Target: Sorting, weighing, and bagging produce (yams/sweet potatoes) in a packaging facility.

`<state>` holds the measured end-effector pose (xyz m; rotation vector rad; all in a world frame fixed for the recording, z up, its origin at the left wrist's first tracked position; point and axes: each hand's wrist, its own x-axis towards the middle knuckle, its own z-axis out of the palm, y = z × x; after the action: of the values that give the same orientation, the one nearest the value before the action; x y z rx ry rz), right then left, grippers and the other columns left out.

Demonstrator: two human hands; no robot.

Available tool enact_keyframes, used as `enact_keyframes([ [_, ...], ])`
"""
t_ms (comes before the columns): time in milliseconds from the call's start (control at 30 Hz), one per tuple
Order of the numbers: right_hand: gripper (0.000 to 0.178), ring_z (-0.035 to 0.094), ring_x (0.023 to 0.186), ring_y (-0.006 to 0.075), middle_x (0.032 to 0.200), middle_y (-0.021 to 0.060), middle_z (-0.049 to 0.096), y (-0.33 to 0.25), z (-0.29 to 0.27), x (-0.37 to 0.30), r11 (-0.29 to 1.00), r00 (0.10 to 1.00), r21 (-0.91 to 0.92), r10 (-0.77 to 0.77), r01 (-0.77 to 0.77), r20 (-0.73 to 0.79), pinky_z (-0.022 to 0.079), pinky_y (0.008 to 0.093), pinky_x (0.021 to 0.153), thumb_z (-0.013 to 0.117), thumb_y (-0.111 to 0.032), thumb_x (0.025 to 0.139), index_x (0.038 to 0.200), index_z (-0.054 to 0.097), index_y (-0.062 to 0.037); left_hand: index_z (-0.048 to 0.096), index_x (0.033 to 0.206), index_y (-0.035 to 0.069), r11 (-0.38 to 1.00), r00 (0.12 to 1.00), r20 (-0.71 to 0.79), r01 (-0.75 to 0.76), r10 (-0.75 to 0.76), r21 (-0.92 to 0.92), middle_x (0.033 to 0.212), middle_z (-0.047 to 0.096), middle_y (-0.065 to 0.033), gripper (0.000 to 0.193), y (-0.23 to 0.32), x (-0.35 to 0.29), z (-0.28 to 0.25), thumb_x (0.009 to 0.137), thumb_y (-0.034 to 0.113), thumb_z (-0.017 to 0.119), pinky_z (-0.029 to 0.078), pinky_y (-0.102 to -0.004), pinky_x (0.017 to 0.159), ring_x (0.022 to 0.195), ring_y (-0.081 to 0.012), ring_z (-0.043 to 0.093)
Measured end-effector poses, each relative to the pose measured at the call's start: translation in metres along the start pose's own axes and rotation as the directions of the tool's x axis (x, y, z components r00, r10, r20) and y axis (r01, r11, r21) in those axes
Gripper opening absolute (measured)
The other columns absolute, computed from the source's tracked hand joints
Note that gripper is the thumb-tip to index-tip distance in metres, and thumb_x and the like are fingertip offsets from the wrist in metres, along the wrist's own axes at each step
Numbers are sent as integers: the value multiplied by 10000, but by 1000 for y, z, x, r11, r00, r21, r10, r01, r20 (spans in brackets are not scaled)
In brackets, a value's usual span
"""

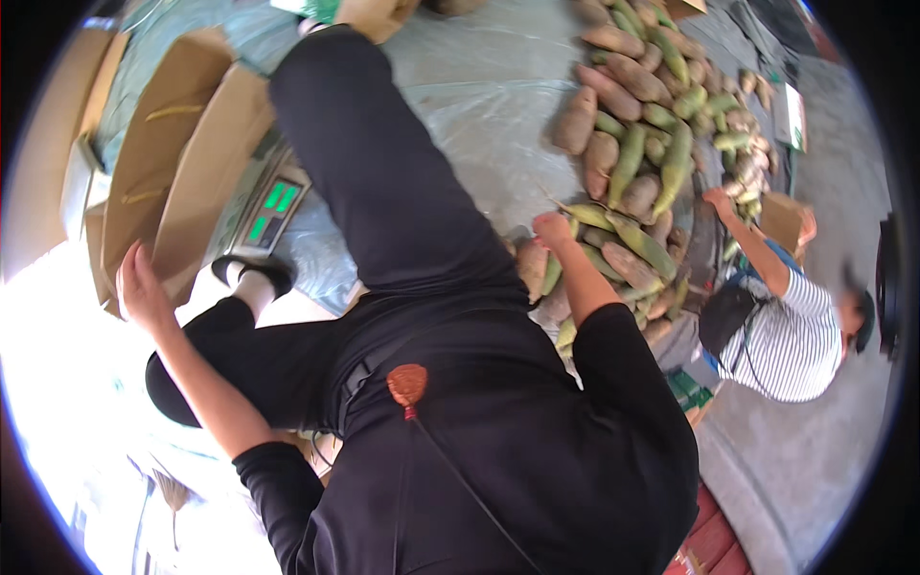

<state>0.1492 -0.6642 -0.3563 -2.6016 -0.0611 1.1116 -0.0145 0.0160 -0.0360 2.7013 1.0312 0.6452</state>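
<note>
My left hand is beside the near end of an open cardboard box, with its fingers stretched out and nothing seen in them. I cannot tell whether it touches the cardboard. At the edge of a big pile, my right hand is closed, and what it may hold is hidden. Next to it in the pile lie long green roots like radishes and thick brownish-pink tubers like sweet potatoes. A scale with a lit green display stands against the box, which seems to sit on it.
Across the pile, another person in a striped shirt reaches a hand toward the roots. Grey plastic sheeting covers the floor between box and pile. A small cardboard box stands near that person. My bent legs lie between scale and pile.
</note>
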Motion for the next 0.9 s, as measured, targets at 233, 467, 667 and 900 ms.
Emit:
enact_keyframes([
  [233,172,650,751,274,760,122,653,-15,-44,-23,985,969,-54,150,-164,-196,506,395,649,609,-180,789,872,645,-33,669,1031,63,999,999,41,10,-12,43,995,663,-69,238,-13,-3,3,920,239,553,487,-309,786,900,-200,627],
  [467,456,488,1171,346,1376,170,351,-37,-124,-49,847,835,-39,514,-530,-198,445,410,948,564,-232,836,1275,484,-138,665,1044,44,998,998,36,51,-53,34,1012,660,-93,264,-18,-13,-5,935,243,531,479,-307,818,926,-210,621],
  [667,487,454,1227,321,1415,122,322,-14,-123,-28,803,830,-237,556,-547,-33,435,393,977,541,-207,857,1327,448,-121,656,1054,37,998,996,62,62,-64,27,1027,649,-97,269,-20,-16,0,944,236,512,472,-309,820,937,-207,610],
  [900,358,546,1122,329,1217,193,553,26,-113,-25,788,821,-231,543,-571,-176,463,400,924,539,-133,823,1171,559,-53,646,1061,30,998,995,92,46,-43,-29,981,642,-93,250,-13,-12,21,946,201,505,466,-298,803,906,-197,605],
])
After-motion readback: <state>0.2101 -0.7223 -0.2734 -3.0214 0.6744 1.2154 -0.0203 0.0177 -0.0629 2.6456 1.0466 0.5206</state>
